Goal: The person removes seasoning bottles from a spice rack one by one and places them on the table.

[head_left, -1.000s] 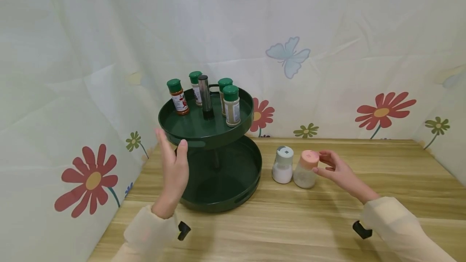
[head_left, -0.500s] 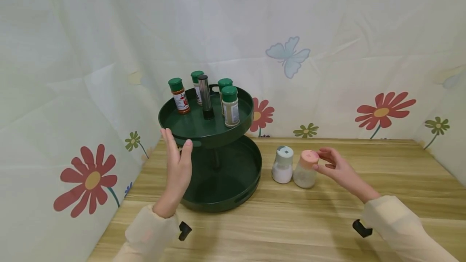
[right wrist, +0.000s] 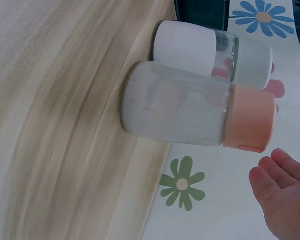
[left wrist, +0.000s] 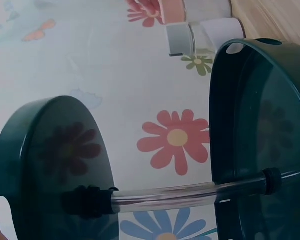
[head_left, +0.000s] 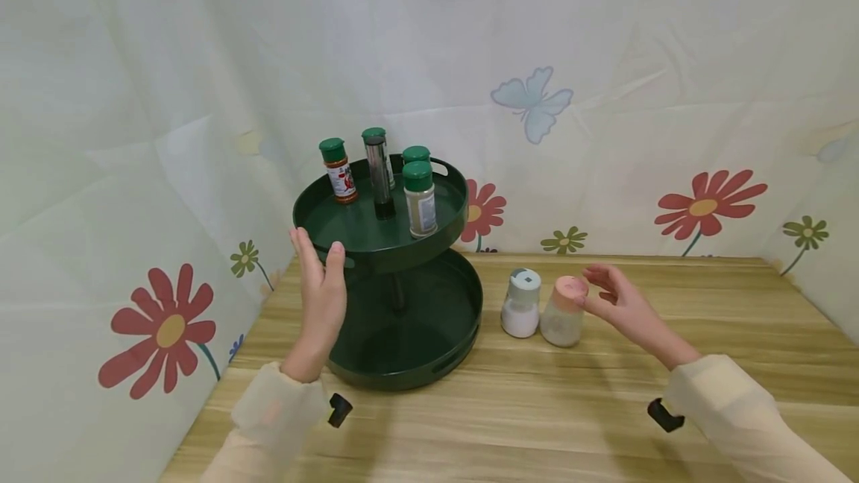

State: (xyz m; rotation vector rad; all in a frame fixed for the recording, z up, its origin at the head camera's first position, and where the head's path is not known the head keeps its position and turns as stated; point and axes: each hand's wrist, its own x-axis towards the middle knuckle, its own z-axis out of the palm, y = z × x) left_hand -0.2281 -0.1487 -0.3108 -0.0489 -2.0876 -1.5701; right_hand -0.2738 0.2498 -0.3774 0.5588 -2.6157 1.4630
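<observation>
1 pink-capped shaker (head_left: 561, 323) stood upright on worktop (head_left: 537, 416), R of grn 2-tier rack (head_left: 396, 259); R hand (head_left: 627, 313) was just beside its cap (head_left: 567, 288), fingers loosely bent, spread. Pale-capped shaker (head_left: 520, 313), wht contents, stood adj. L hand (head_left: 323, 300) was by rack's upper rim, fingers straight, contact unclear. Upper tier (head_left: 362, 228) held 4 grn-capped jars (head_left: 421, 207).
</observation>
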